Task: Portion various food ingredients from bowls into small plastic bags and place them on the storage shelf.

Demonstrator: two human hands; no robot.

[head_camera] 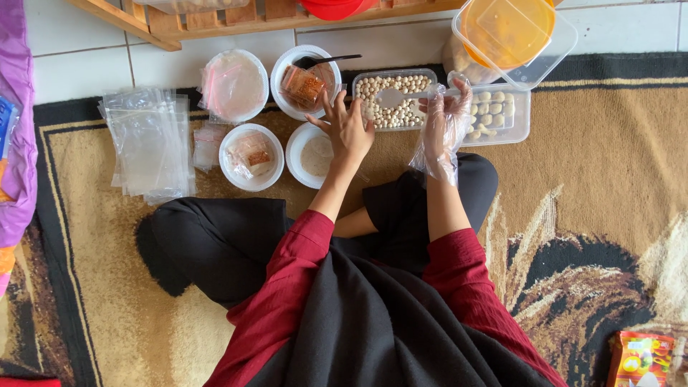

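Observation:
I sit cross-legged on a patterned rug. My left hand (349, 129) is bare, fingers spread, resting by the near-left edge of a clear rectangular tub of small pale balls (394, 100). My right hand (446, 118) wears a loose clear plastic glove and holds the handle of a white plastic spoon (393, 97) whose bowl lies over the balls. A second clear tub with a few pale balls (502, 115) sits just right of that hand. A white bowl of pale powder (309, 155) lies under my left wrist.
White bowls stand to the left: one with reddish seasoning and a black spoon (306, 81), one with a small packet (251, 156), one covered in plastic (233, 86). A stack of clear bags (149, 143), an orange-lidded container (510, 32), a wooden pallet (215, 21), a red snack packet (640, 358).

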